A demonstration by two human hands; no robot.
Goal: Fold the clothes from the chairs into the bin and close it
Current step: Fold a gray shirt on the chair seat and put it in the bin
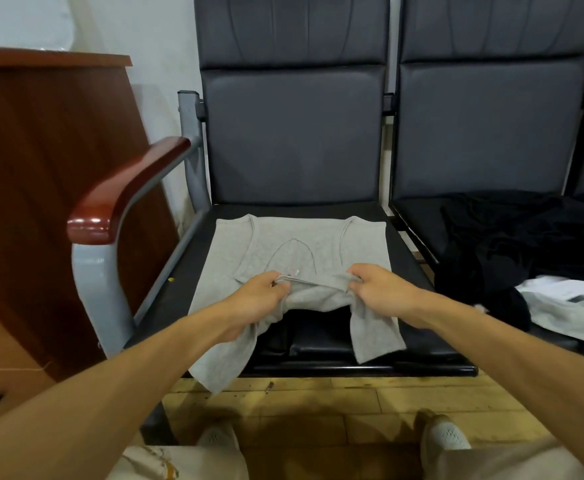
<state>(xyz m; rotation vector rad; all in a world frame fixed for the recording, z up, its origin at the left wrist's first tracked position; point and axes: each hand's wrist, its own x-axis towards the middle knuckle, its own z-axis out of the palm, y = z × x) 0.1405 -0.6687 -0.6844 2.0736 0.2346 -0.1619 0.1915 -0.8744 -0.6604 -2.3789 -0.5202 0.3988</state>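
A grey garment (283,247) lies spread on the black seat of the left chair (411,271). Its near part is lifted and bunched, and two loose flaps hang down over the seat's front edge. My left hand (256,299) pinches the folded edge at the left. My right hand (384,289) pinches the same edge at the right. A pile of black clothes (512,251) and a white garment (567,306) lie on the right chair's seat. No bin is in view.
A wooden armrest (124,195) on a grey metal frame stands at the left of the chair. A brown wooden cabinet (41,202) fills the far left. The floor (318,403) is wood, with my shoes (446,434) near the bottom.
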